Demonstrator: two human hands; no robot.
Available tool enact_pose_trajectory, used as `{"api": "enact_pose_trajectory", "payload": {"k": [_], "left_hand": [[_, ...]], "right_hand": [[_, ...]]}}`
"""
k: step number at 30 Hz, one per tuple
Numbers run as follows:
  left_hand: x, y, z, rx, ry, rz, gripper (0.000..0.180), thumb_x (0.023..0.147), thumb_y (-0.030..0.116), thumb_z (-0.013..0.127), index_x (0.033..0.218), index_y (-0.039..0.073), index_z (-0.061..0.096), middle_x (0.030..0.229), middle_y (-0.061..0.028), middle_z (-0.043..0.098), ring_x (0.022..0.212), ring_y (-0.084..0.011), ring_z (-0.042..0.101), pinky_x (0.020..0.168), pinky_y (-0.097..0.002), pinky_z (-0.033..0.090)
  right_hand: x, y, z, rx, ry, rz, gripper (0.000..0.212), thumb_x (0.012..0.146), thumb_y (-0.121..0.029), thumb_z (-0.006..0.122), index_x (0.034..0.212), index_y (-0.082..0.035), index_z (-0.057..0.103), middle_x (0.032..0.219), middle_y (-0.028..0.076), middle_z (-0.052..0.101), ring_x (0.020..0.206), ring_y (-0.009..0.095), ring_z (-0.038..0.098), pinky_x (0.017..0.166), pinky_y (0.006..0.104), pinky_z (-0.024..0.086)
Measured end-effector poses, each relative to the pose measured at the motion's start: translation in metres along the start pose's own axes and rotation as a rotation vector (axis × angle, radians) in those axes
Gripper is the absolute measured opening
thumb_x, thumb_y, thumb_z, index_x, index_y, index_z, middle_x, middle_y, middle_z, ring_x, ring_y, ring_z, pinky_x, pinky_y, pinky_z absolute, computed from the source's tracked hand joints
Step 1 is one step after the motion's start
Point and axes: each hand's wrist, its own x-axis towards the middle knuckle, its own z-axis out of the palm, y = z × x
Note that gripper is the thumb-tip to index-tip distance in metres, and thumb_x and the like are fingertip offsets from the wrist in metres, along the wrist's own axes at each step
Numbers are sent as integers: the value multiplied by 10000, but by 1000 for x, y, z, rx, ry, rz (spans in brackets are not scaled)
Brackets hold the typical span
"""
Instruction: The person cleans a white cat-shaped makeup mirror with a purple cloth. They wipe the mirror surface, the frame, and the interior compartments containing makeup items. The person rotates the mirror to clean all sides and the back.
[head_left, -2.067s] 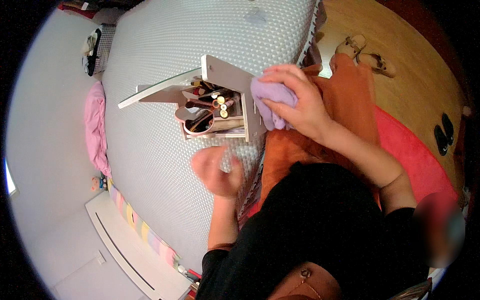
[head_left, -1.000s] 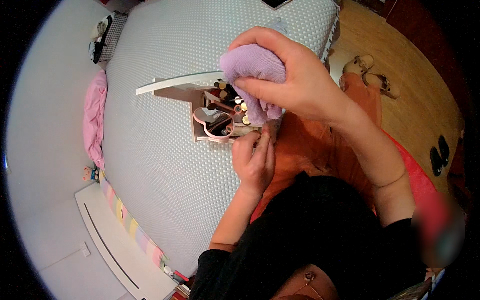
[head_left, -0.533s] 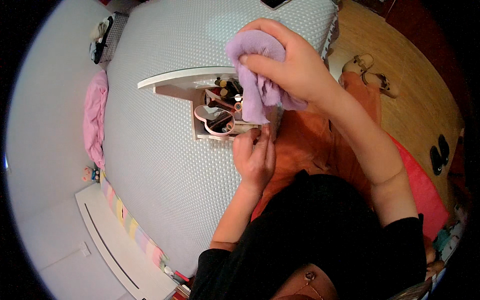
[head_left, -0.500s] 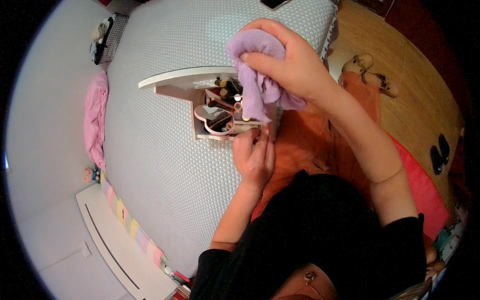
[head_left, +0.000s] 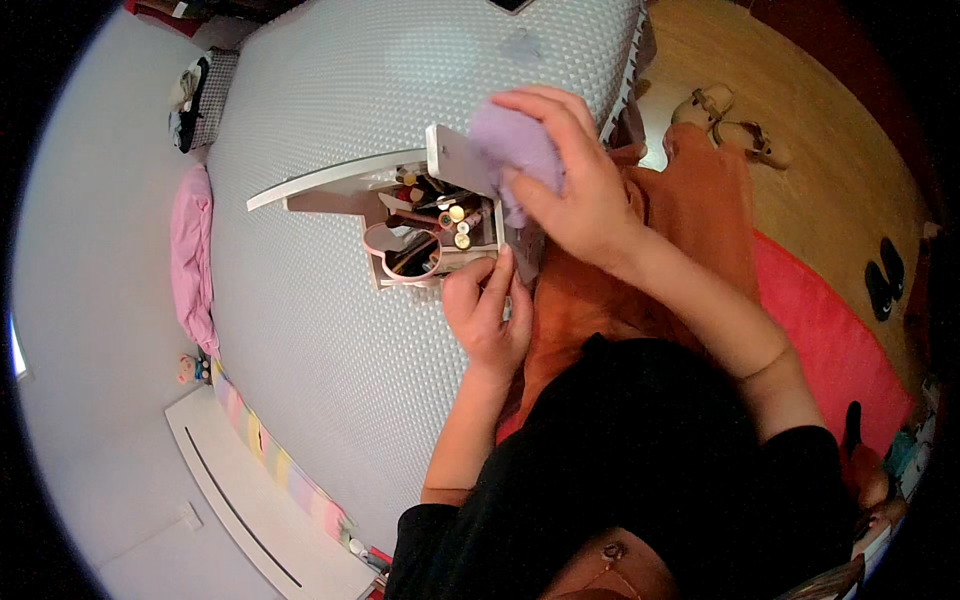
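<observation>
A white box of cosmetics (head_left: 465, 165) stands on the bed, packed with brushes, tubes and other small make-up items (head_left: 440, 215). A pink-rimmed hand mirror (head_left: 373, 240) leans at its left front. My left hand (head_left: 490, 318) has its fingers curled on the box's near right corner, holding it. In my right hand (head_left: 595, 205) is a bunched purple cloth (head_left: 517, 145), pressed against the right side panel of the box. That hand is slightly blurred, and the cloth hides part of the panel.
Beneath the box spreads a pale dotted bed cover (head_left: 320, 330). A pink folded cloth (head_left: 190, 260) lies along the bed's left side. A dark flat object shows at the top edge. On the floor at the right are sandals (head_left: 745, 140) and dark slippers (head_left: 880, 280).
The purple cloth has come down from above the box onto its right side panel. The box appears further left, its upper right panel now uncovered. My left hand stays at the near corner.
</observation>
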Motion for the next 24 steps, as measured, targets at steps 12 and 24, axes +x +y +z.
{"api": "enact_pose_trajectory", "payload": {"k": [12,24], "left_hand": [[-1,2,-3,-1,-12,15,446,747,-104,724,1184,-17,726,996,-142,666,882,-280,595,786,-361,488],[-2,1,-1,-24,33,20,437,754,-83,728,1185,-9,726,986,-136,663,884,-285,602,802,-373,482]], "right_hand": [[-72,54,25,-26,-46,226,594,830,28,632,1413,-45,547,1364,192,464,1299,358,468,1129,404,375],[-34,17,20,-10,-44,-111,531,911,-25,602,1427,-34,478,1374,201,458,1281,389,472,1121,430,378]]}}
